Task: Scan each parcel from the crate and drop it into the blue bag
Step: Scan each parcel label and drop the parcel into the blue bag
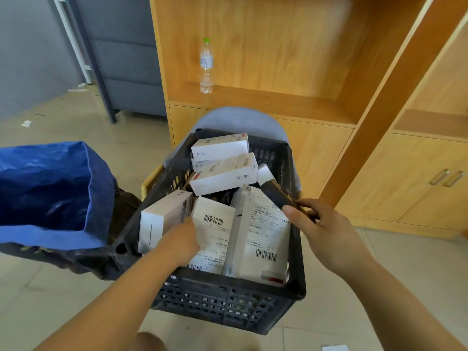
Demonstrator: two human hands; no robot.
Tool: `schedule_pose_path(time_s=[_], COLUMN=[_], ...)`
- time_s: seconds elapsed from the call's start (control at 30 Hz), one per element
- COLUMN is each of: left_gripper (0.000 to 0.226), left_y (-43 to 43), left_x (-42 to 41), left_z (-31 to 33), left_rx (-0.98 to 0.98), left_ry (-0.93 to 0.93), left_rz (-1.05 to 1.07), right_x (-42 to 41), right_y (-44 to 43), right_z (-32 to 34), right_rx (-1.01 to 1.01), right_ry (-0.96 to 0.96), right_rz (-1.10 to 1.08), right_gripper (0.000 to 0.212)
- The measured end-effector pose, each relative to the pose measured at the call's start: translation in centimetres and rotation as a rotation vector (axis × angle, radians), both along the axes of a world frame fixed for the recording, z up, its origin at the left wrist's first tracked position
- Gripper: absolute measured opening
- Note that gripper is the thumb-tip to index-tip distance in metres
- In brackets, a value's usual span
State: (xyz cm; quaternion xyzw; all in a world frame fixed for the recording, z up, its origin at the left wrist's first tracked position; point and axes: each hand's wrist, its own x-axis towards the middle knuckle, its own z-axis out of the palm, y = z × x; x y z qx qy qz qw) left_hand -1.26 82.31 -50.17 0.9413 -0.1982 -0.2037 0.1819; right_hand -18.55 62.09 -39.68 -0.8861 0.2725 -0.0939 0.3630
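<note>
A black plastic crate (228, 297) sits in front of me on a stool, holding several white parcels with barcode labels. My left hand (181, 240) reaches into the crate and grips the left edge of a labelled white parcel (215, 229) near the front. My right hand (326, 229) hovers over the crate's right rim, shut on a dark handheld scanner (276, 192) whose white head points down at the parcels. The blue bag (50, 188) stands open on the floor to the left of the crate.
A wooden cabinet (316, 115) stands right behind the crate, with a water bottle (207, 65) on its shelf. A grey cabinet (126, 72) stands at the back left. Tiled floor lies all around, with scraps of paper (26, 123) on it.
</note>
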Motion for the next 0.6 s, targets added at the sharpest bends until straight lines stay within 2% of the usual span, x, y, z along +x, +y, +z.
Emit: schedule_pose_path(time_s=[0.13,0.23,0.33,0.4,0.5,0.53,0.6], left_gripper=[0.039,0.057,0.073,0.064,0.045,0.045,0.049], left_y=[0.6,0.8,0.9,0.8,0.8,0.7,0.5], left_x=[-0.8,-1.5,-1.6,-1.4,-1.3,-1.3,-1.7], left_z=[1.4,2.4,2.2,1.9,2.1,2.1,2.6], left_rx=[-0.164,-0.199,-0.124,-0.082,-0.051,-0.071,-0.131], left_ry=[-0.078,-0.032,0.024,0.026,0.025,0.025,-0.027], left_rz=[0.067,0.073,0.100,0.087,0.096,0.100,0.090], right_x=[-0.3,-0.4,-0.5,-0.5,-0.6,-0.6,-0.4], right_y=[0.1,0.7,1.4,1.7,2.1,2.2,2.3], right_z=[0.0,0.0,-0.2,-0.3,-0.7,-0.8,-0.8], right_rx=[0.021,0.043,0.069,0.067,0.073,0.074,0.072], right_ry=[-0.004,-0.032,-0.044,-0.043,-0.051,-0.052,-0.050], right_rz=[0.002,-0.015,-0.014,-0.010,-0.028,-0.033,-0.036], right_gripper=[0.042,0.055,0.072,0.077,0.063,0.060,0.066])
